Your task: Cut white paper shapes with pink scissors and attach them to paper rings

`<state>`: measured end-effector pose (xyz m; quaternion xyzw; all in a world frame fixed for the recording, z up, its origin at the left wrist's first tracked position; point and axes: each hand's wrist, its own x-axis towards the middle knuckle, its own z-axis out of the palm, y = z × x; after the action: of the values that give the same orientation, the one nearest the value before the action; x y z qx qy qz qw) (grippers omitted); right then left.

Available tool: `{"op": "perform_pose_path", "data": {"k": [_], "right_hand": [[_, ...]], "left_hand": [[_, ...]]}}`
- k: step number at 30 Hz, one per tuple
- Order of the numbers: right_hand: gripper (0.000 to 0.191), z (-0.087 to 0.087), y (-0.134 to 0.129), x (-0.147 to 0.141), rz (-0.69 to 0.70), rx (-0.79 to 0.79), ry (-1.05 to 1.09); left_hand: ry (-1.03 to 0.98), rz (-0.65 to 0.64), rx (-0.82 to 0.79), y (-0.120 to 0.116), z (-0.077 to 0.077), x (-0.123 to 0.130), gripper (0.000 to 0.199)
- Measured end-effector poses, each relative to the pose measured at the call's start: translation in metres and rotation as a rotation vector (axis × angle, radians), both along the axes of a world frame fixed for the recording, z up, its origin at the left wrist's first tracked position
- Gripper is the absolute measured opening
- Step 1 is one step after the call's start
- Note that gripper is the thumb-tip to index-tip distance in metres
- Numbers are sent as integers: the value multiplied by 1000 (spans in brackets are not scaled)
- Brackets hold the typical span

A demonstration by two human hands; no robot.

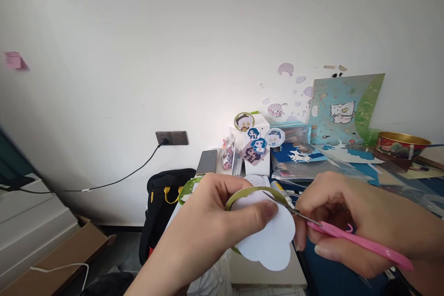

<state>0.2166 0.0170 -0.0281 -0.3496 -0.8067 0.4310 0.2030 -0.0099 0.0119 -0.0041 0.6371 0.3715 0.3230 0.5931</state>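
Observation:
My left hand (222, 222) pinches a white paper cutout with a scalloped edge (274, 249), its thumb lying flat across the front. A curved olive-green paper strip (239, 196) arches along the cutout's top, partly behind my thumb and fingers. My right hand (347, 222) is closed on scissors with pink handles (367, 244). Their metal blades reach left to the upper right edge of the cutout, at the green strip. How far the blades are apart is hard to make out. A green-and-white paper piece (187, 190) shows behind my left wrist.
A phone (207, 162) and a white box with round character stickers (262, 166) stand behind my hands. At right are plastic bags with blue paper scraps (364, 166), a picture board (342, 111) and a gold-rimmed tin (398, 145). A black backpack (156, 203) sits left of the table.

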Motion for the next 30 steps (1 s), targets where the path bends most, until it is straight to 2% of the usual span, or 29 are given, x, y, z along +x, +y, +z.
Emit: {"op": "perform_pose_path", "data": {"k": [14,30], "right_hand": [[18,-3,5,2,19,-81,-1],[15,-10,7,7,15,-71,-7]], "left_hand": [[10,2,-21,3,2,0,20],[53,32,4,4,1,0,20]]}}
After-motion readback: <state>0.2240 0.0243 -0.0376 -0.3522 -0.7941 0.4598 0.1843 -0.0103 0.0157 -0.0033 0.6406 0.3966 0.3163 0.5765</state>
